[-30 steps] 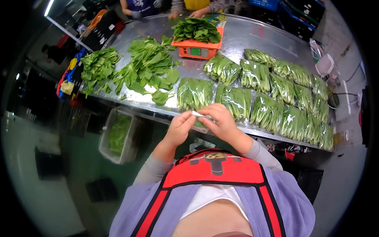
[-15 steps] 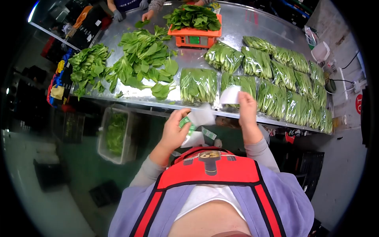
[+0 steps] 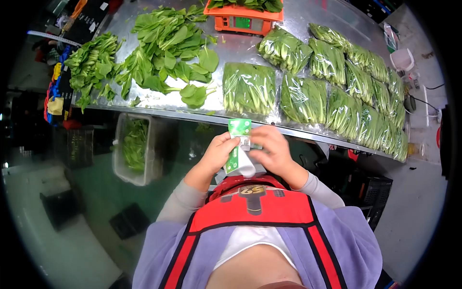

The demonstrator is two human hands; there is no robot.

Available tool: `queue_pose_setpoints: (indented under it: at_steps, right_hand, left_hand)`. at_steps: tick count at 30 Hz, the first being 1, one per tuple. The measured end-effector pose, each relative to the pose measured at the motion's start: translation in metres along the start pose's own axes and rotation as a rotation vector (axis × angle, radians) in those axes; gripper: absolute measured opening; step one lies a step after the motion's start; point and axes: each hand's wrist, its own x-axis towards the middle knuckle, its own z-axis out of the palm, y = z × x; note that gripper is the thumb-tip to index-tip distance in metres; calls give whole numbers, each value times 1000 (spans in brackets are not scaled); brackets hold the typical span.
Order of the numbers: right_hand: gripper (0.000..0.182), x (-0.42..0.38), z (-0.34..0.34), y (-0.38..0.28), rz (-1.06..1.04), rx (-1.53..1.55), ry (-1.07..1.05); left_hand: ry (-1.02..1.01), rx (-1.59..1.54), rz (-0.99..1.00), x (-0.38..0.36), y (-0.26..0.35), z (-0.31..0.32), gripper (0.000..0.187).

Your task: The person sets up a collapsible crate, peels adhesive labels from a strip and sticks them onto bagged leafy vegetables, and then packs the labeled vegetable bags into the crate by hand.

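Note:
Between the thumb and fingers of my left hand [image 3: 214, 156] is a strip of green-and-white printed labels [image 3: 239, 127]. The strip stands up past the thumb, and its lower end curls over, showing a white side near my apron. Close against the strip's right edge is my right hand [image 3: 275, 151], bent and smeared by motion, with a bit of green showing between its thumb and fingers. Both hands are in front of the metal table's near edge. Just beyond them lies a clear bag of leafy greens [image 3: 249, 89].
More bagged greens [image 3: 344, 113] lie in rows on the table's right. Loose greens [image 3: 168, 53] are heaped on the left. An orange scale [image 3: 240, 23] bearing greens stands at the back. Below the table edge, a plastic bin [image 3: 144, 164] holds leaves.
My right hand has come down and left to the label strip; the white piece it held is no longer visible. The view has shifted, so the table's far side and the people there are out of frame.

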Motion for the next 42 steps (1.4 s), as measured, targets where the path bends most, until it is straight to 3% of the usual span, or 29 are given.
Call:
queue_pose_setpoints:
  at_steps: [2, 4, 5, 7, 8, 9, 10, 12, 14, 17, 24, 26, 27, 28, 30, 31, 32, 34, 36, 39, 42]
  right_hand:
    - [31, 4, -5, 2, 443, 173, 135]
    - [25, 10, 8, 16, 781, 635, 96]
    - [25, 10, 10, 24, 786, 633, 93]
    - [18, 8, 11, 38, 839, 766, -150]
    - [18, 12, 9, 41, 848, 765, -154]
    - [16, 20, 6, 44, 846, 709, 8]
    - [14, 31, 2, 47, 836, 648, 167]
    - [16, 53, -10, 61, 807, 541, 278]
    - [15, 72, -15, 84, 783, 290, 184]
    - [15, 100, -9, 117, 816, 360, 122]
    - [15, 121, 3, 153, 859, 226, 10]
    - [24, 121, 9, 150, 630, -404, -112]
    - [26, 119, 14, 143, 583, -571, -119]
    - [26, 117, 17, 139, 590, -572, -116]
    - [36, 111, 19, 133, 286, -791, 118]
    - [48, 108, 13, 125, 305, -809, 126]
    - [48, 101, 8, 113, 312, -811, 131]
    - [47, 78, -1, 87, 666, -113, 99]
    - [49, 49, 3, 60, 788, 472, 60]
    - [62, 31, 20, 28, 795, 926, 156]
    - [62, 29, 13, 13, 669, 981, 273]
  left_hand:
    - [9, -32, -20, 0, 1, -4, 18]
    - [-92, 40, -34, 0, 0, -9, 18]
    - [-159, 98, -19, 3, -2, -12, 22]
    - [-209, 86, 43, 7, -5, -12, 27]
    - [-261, 79, 110, 9, -5, -13, 34]
    - [-234, 106, 79, 7, -1, -16, 48]
    - [-233, 98, 80, 7, -3, -22, 48]
    - [-67, 163, -7, 9, -12, -32, 57]
    - [-66, 127, -48, 8, -15, -36, 49]
    - [-132, 110, -36, 7, -14, -33, 22]
    - [-68, 54, 13, 16, -21, -36, 10]
    - [-44, 19, 40, 19, -19, -33, 12]
    - [1, -39, 93, 20, -14, -31, 14]
    - [45, -96, 146, 22, -11, -30, 17]
    - [75, -99, 178, 28, -10, -27, 19]
    - [167, -119, 250, 32, -7, -22, 19]
    - [258, -138, 322, 35, -4, -20, 19]
    - [242, -107, 364, 41, 0, -17, 19]
    - [233, -171, 392, 42, 13, -4, 20]
    - [141, -133, 393, 45, 18, 6, 24]
    - [21, -145, 371, 47, 21, 4, 29]
